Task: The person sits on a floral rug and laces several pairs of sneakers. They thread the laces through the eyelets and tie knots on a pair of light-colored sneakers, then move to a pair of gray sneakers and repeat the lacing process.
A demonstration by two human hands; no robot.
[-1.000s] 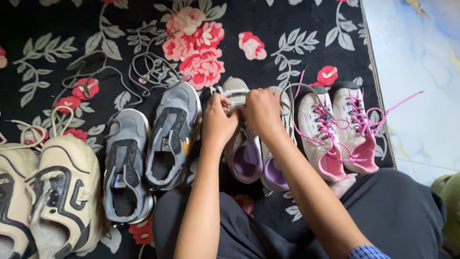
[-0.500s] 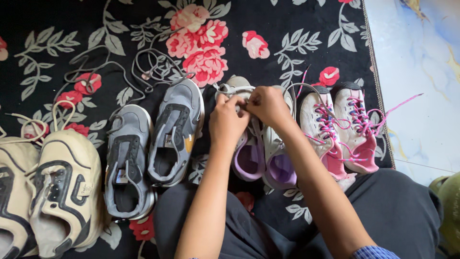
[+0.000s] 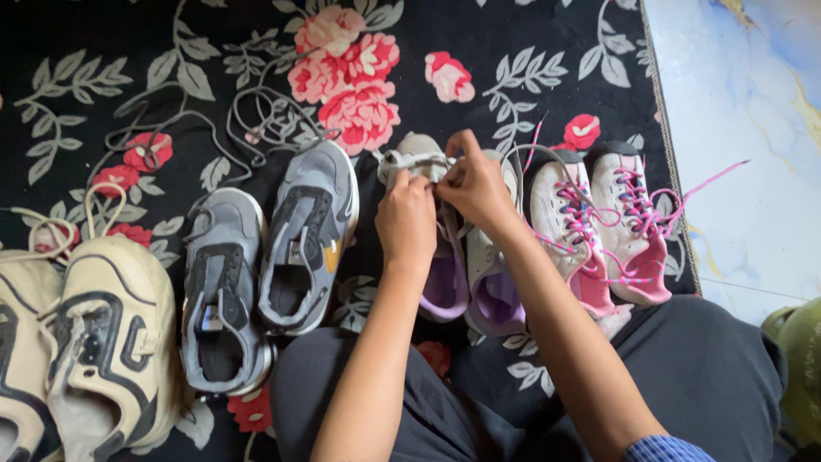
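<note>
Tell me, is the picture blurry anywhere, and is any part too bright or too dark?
Head view: mostly sharp, the hands, left hand and right hand, only slightly soft over the grey and purple shoe; the pale floor at the right looks bright and washed out; the black flowered rug goes very dark at the top left; the light is soft, with no hard shadows.

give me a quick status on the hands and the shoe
Left hand and right hand both pinching the lace over the grey-purple shoe. Pink-laced shoes beside it, clear of the hands.
</note>
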